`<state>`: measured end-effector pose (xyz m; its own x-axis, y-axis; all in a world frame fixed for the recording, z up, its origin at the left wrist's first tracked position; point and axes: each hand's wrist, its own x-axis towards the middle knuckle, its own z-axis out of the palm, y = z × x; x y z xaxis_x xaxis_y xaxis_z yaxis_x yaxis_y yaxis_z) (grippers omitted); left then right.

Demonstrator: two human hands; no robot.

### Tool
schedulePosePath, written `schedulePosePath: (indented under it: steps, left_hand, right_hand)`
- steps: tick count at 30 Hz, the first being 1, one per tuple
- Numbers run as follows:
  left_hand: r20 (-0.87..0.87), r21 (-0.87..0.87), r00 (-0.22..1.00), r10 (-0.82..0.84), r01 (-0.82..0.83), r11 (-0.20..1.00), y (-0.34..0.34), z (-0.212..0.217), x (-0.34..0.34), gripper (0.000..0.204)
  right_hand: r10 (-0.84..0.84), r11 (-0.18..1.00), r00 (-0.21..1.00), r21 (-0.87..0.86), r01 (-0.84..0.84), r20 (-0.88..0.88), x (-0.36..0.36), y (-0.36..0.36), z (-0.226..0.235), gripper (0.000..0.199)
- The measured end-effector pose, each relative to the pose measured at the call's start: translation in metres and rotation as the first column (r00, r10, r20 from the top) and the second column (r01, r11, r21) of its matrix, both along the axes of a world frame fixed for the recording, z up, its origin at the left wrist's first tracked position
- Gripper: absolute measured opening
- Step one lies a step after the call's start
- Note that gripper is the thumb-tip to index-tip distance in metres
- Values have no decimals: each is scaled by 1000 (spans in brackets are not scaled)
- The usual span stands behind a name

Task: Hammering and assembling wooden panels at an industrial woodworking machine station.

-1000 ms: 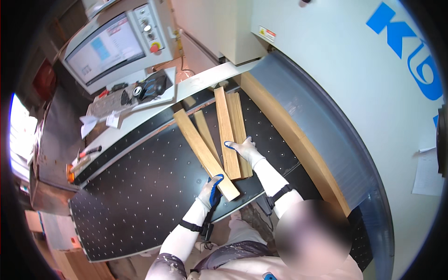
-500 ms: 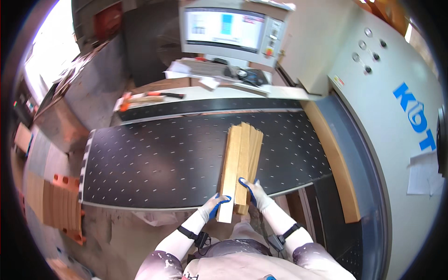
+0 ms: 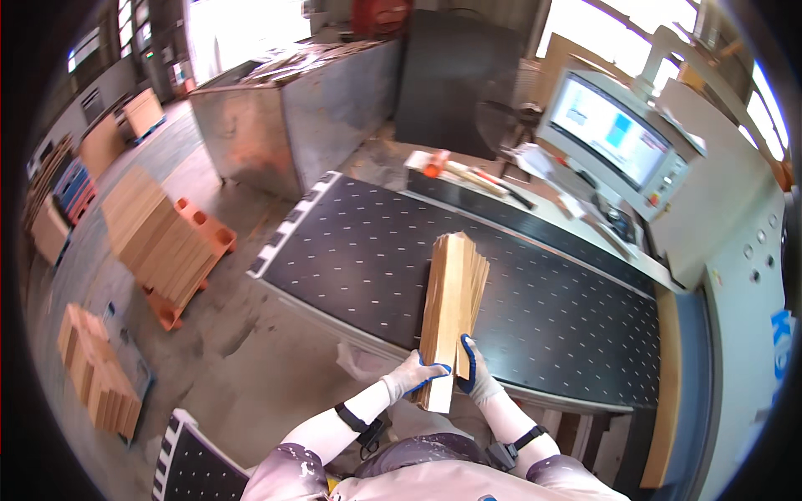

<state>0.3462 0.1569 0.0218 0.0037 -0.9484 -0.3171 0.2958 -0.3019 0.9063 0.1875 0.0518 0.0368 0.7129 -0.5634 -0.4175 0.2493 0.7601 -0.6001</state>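
A bundle of long, narrow wooden strips (image 3: 449, 292) lies lengthwise away from me, over the near edge of a black machine table (image 3: 359, 242) dotted with small pale marks. My left hand (image 3: 416, 374), in a white glove with blue palm and fingertips, grips the left side of the near end, its thumb on top. On the opposite side, my right hand (image 3: 476, 369) in a matching glove is closed against the strips. The far ends fan out unevenly. Fingers under the bundle are hidden.
Beyond the table stand a monitor (image 3: 614, 125) and a white ledge with a hammer (image 3: 510, 188). Stacked boards (image 3: 159, 242) rest on an orange pallet (image 3: 205, 227) at left, with another board stack (image 3: 96, 367) nearer. A large metal bin (image 3: 292, 117) stands at the far left.
My view has swung left, so the monitor sits farther right and the board stacks show more fully. Both hands still hold the strips, which have turned with me over the table.
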Motion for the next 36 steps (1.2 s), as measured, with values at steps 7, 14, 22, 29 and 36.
schedulePosePath:
  steps: [7,14,22,29,36]
  left_hand:
    - [604,-30,758,244,-285,958,64,35,150,105]
    - [615,-250,622,484,-428,869,141,131,315,118]
    - [681,-333,466,565,-490,806,216,174,502,114]
    - [686,-361,442,578,-482,798,234,177,677,110]
    - [470,-394,640,609,-465,793,191,169,822,106]
  right_hand:
    - [209,965,925,87,-248,318,184,22,-16,79]
    - [377,918,854,-25,-395,358,397,67,57,91]
    - [525,835,743,-81,-545,416,616,128,99,94]
    - [503,864,765,-253,-435,402,790,150,109,94]
    - [385,889,875,-374,-266,294,916,119,138,94]
